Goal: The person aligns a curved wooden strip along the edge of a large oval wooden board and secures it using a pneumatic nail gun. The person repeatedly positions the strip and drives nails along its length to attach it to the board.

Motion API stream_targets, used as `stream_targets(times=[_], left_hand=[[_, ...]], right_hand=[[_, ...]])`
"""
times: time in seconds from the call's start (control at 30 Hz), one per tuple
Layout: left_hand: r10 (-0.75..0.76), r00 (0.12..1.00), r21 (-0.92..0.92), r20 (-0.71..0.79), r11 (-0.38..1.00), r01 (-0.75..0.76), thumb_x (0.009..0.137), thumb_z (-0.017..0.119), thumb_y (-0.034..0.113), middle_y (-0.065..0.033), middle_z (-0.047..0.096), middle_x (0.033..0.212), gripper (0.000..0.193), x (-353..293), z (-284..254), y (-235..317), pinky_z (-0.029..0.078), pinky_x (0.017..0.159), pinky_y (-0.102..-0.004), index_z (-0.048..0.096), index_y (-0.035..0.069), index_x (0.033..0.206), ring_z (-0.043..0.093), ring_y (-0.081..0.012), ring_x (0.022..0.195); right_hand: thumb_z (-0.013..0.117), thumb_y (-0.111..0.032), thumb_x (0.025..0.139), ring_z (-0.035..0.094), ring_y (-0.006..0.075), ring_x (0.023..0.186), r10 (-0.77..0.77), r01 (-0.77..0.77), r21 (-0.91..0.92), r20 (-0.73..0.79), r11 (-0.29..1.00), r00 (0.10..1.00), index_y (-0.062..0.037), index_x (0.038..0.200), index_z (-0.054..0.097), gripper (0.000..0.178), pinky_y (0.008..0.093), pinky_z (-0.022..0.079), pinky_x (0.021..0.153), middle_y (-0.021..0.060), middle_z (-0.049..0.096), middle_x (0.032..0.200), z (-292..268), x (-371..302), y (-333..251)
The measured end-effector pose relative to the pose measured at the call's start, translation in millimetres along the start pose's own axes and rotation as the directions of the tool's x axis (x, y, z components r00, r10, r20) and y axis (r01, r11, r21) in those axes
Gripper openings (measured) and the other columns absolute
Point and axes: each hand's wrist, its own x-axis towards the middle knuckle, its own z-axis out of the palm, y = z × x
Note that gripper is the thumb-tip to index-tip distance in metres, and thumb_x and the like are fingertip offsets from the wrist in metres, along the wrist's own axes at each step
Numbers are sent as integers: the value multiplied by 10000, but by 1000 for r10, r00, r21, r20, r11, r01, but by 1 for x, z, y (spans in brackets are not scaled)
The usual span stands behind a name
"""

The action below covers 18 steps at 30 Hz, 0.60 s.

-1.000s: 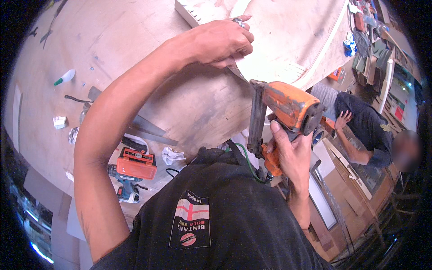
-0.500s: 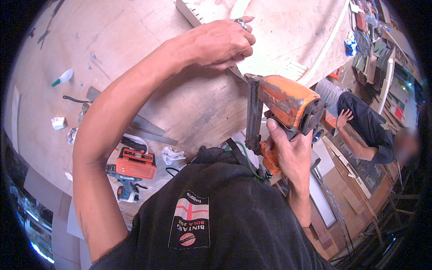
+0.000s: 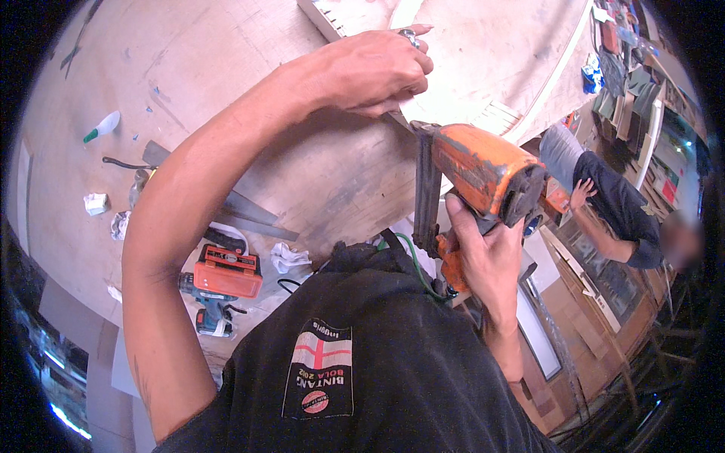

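Note:
My right hand (image 3: 487, 253) grips the handle of an orange pneumatic nail gun (image 3: 483, 170), worn and scuffed, its dark magazine pointing down toward me. The gun's nose meets the near end of a pale wooden piece (image 3: 406, 119) beside my left hand. My left hand (image 3: 385, 72), a ring on one finger, is closed over that piece, its fingers curled and one fingertip sticking out. The palm hides most of what lies beneath it. Beyond the hand, a pale curved wooden strip (image 3: 405, 13) and a straight wooden edge (image 3: 321, 20) show on the worktable (image 3: 226, 68).
An orange box (image 3: 229, 270) and a blue cordless drill (image 3: 215, 311) lie by my left forearm. Nearby are crumpled paper (image 3: 287, 258), flat metal strips (image 3: 260, 219) and a green-tipped white bottle (image 3: 102, 127). A co-worker in a dark shirt (image 3: 615, 192) stands at right.
My hands and the nail gun keep almost the same place, with the gun's nose still at the wood. The view shifts slightly, and the co-worker's arm is a little lower.

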Motion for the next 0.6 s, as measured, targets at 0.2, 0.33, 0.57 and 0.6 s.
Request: stream_targets(times=[0.2, 0.33, 0.57, 0.6], left_hand=[[-18, 1000, -36, 26, 999, 19, 758, 737, 31, -147, 597, 876, 177, -1, -3, 4, 546, 934, -507, 564, 21, 717, 654, -397, 913], [-144, 988, 54, 55, 989, 141, 780, 773, 50, -112, 646, 930, 163, 0, -5, 21, 477, 1096, -531, 656, 43, 893, 691, -368, 947], [-244, 961, 352, 130, 917, 185, 810, 802, 111, -29, 723, 937, 194, 16, 30, 59, 277, 1325, -582, 747, 131, 996, 750, -249, 1017], [-272, 950, 394, 151, 898, 195, 805, 797, 104, -22, 723, 929, 189, 20, 34, 65, 258, 1333, -581, 750, 141, 985, 749, -245, 1019]], right_hand=[[748, -142, 1012, 664, 145, 679, -24, 34, 302, -35, 953, 999, 33, 1325, 589, 392, 309, 550, 559, 132, 681, 1121, -4, -5, -1], [702, -201, 1046, 654, 157, 635, -65, 92, 200, -138, 976, 988, 66, 1383, 538, 460, 307, 542, 548, 161, 725, 1111, -43, -7, 16], [697, -225, 1048, 627, 162, 624, -114, 229, 279, -373, 933, 921, 45, 1311, 592, 391, 285, 521, 540, 156, 709, 1133, -126, 13, 88], [696, -225, 1047, 610, 158, 625, -115, 248, 283, -413, 927, 903, 55, 1277, 614, 372, 285, 517, 540, 151, 705, 1131, -135, 16, 96]])
